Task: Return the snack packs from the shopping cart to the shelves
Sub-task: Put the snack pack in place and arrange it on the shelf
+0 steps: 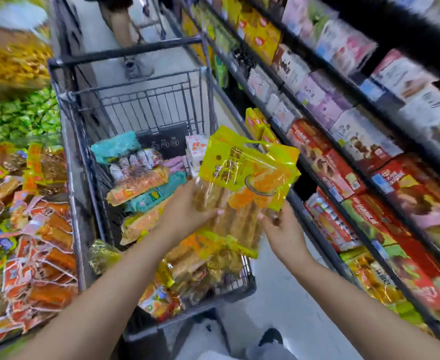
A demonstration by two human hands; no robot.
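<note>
Just above the shopping cart (146, 105), both hands grip one yellow snack pack (245, 183): left hand (187, 211) on its left edge, right hand (281, 229) on its lower right. More packs fill the cart; the shelves (356, 141) stand beside it.

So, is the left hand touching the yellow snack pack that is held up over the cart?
Touching. The head view shows the left hand gripping the yellow snack pack at its lower left edge, fingertips on its front.

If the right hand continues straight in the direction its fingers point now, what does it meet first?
The right hand already holds the yellow snack pack; beyond it, probably the red boxes on the shelf, though depth is unclear.
</note>
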